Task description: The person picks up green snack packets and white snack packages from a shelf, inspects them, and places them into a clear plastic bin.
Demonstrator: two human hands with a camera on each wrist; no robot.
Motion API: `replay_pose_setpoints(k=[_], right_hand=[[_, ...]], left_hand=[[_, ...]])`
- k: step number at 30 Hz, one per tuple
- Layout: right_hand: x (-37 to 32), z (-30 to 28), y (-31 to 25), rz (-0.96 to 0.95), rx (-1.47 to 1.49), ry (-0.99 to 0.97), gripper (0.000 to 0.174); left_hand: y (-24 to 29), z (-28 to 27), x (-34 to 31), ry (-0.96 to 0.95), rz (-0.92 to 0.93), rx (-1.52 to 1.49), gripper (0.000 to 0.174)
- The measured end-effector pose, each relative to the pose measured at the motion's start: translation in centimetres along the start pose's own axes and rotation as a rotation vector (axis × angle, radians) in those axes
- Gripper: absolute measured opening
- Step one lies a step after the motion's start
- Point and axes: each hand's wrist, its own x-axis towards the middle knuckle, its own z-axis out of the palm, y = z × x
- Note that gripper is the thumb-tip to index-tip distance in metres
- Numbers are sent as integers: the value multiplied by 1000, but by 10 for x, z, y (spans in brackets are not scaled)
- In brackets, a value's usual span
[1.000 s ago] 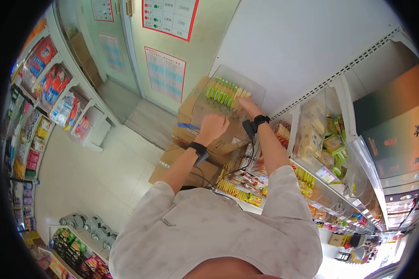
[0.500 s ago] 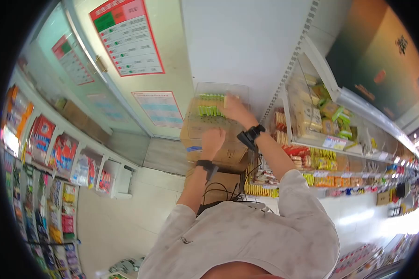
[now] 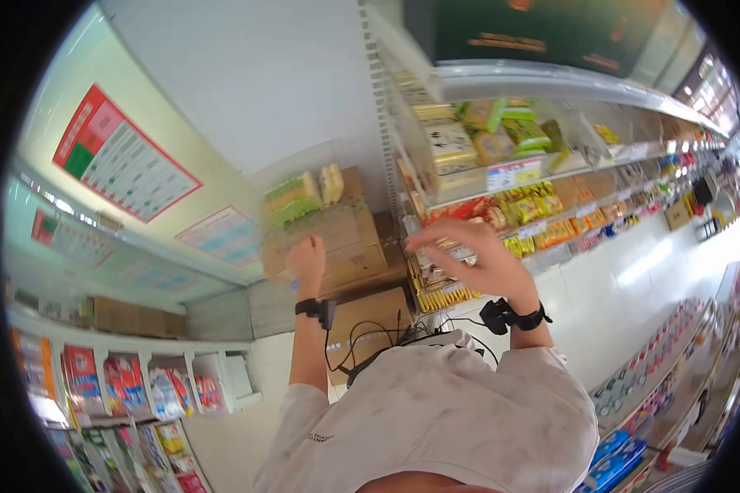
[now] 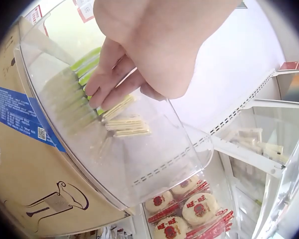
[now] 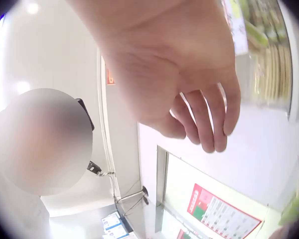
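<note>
A clear plastic bin [image 4: 74, 159] sits on a cardboard box [image 3: 349, 259] and holds a row of slim snack packets [image 3: 292, 197] with green and pale-yellow wrapping. A few pale packets [image 4: 127, 125] stand apart at the row's right end. My left hand [image 3: 307, 261] is over the bin's near part, its fingers loosely bent. In the left wrist view those fingers overlap the green ends of the packets. My right hand [image 3: 478, 256] is away from the bin, in front of the snack shelf. Its fingers [image 5: 204, 119] are slightly bent and spread, with nothing between them.
To the right runs a shelf with a clear compartment of green and pale packets [image 3: 501, 131], yellow and orange bags [image 3: 543, 209] below. Cables [image 3: 378, 333] hang near my waist. Packaged goods [image 3: 127, 382] line a rack at left. A glass door carries a red-edged notice [image 3: 123, 160].
My right hand has left the packets and moved right to the front of the shelf. My left hand stays by the bin. The head view has turned right.
</note>
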Motion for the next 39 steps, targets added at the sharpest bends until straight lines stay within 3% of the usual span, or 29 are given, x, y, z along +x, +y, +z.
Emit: replay_pose_setpoints(k=[5, 8, 11, 14, 17, 20, 23, 26, 27, 30, 34, 38, 39], right_hand=[[-20, -58, -4, 38, -224, 531, 17], [-8, -79, 4, -42, -349, 647, 17], [18, -90, 5, -44, -234, 443, 21], [55, -99, 29, -120, -462, 120, 29], [83, -107, 49, 71, -753, -141, 41], [115, -116, 92, 107, -840, -166, 56], [158, -117, 89, 217, -1033, -364, 65], [173, -122, 75, 195, -915, -490, 69], [182, -130, 124, 80, -925, -429, 73], [183, -144, 96, 383, -593, -624, 108], [159, -138, 69, 299, -224, -299, 85], [160, -134, 82, 369, 0, -313, 73], [165, -132, 72, 405, -192, -357, 70]], left_hand=[[-5, -1, 1, -26, 16, -29, 42], [-16, 1, -1, -128, 7, -84, 40], [-16, -9, 3, -215, 21, -231, 39], [-15, -13, 20, -260, 33, -384, 37], [-15, -16, 39, -276, 64, -384, 36], [7, -24, 49, -280, 105, -382, 35], [21, -28, 59, -292, 152, -408, 36], [33, -26, 83, -404, 225, -346, 52], [27, -10, 94, -408, 279, -317, 59], [29, 3, 116, -479, 404, -222, 72], [36, 28, 140, -661, 430, 8, 78], [59, 17, 135, -753, 409, 179, 81], [56, 24, 137, -722, 426, 200, 81]])
